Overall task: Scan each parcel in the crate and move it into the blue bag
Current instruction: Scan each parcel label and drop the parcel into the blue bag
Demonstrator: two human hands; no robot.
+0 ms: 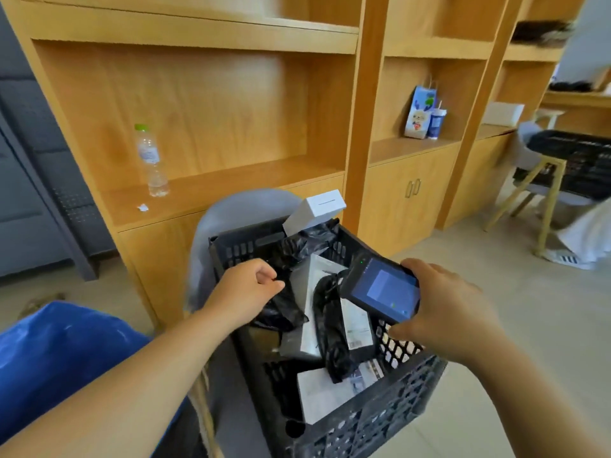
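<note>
Crate (pixel 380 421): black plastic with lattice walls, open at the top, several parcels piled inside.
Left hand (pixel 246 285): over the crate's left side, fingers (pixel 264 277) curled in against a crumpled black plastic parcel (pixel 284 312); I cannot tell whether they actually grip the plastic.
Right hand (pixel 443 312): over the crate's right rim, fingers wrapped round a dark handheld scanner (pixel 383 289), thumb under its near edge.
Scanner: lit screen facing up, a small green light at its far corner, tilted above the parcels in the middle of the crate.
Long black parcel (pixel 334 332): lies along the crate's centre, a white barcode label on its right side, just below the scanner.
Grey box (pixel 305 292): inside the crate, between the two black parcels.
White flat parcel (pixel 324 391): at the crate's near end, partly under the long black parcel.
White box (pixel 314 209): propped at the crate's far rim, sticking up above it.
Blue bag (pixel 56 355): left of the crate, near the left forearm.
Grey chair (pixel 238 206): its back rises just behind the crate.
Wooden shelves (pixel 205 104): beyond the crate, with a clear water bottle (pixel 150 160) standing upright on them.
</note>
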